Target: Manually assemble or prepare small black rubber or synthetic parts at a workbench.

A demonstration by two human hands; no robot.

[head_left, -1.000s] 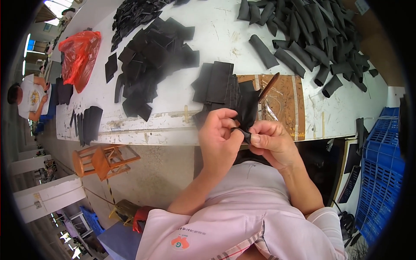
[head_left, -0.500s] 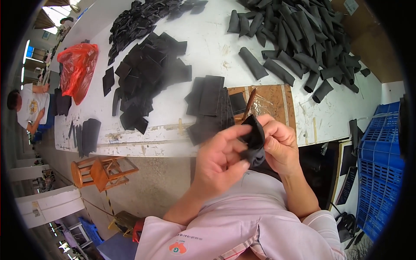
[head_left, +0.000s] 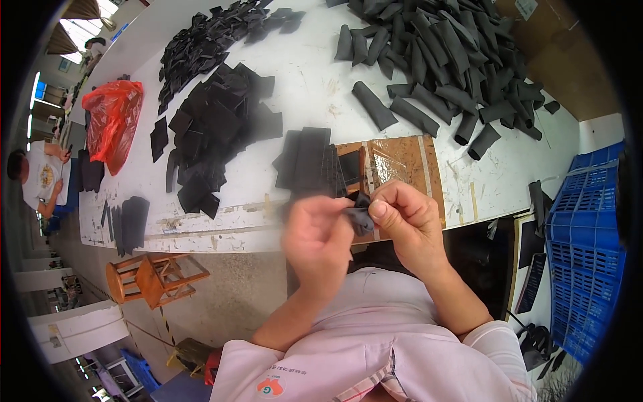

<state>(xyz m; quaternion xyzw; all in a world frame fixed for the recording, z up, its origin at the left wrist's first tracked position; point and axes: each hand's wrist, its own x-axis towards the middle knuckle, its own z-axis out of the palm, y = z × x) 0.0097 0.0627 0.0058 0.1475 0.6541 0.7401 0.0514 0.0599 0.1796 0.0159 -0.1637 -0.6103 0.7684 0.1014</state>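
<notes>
Just over the near table edge, my two hands work on a small piece of folded black fabric (head_left: 362, 220). My right hand (head_left: 410, 220) pinches its right side between thumb and bent fingers. On the other side, my left hand (head_left: 316, 234) is somewhat blurred, its fingertips closed on the left edge of the fabric. Beyond them lies a brown board (head_left: 418, 164) with strips of tape. A stack of flat black pieces (head_left: 305, 161) sits at the board's left side.
Flat black pieces form a heap (head_left: 218, 120) on the white table (head_left: 305, 74). Rolled black tubes (head_left: 442, 60) are piled far right. A red plastic bag (head_left: 114, 120) lies left. Blue crates (head_left: 586, 248) stand right, a wooden stool (head_left: 157, 275) lower left. Another person (head_left: 47, 174) works far left.
Both hands have drawn the fabric slightly left, and it looks more bunched between them. My left fingers, spread wider before, have closed in. The whole view has shifted a little.
</notes>
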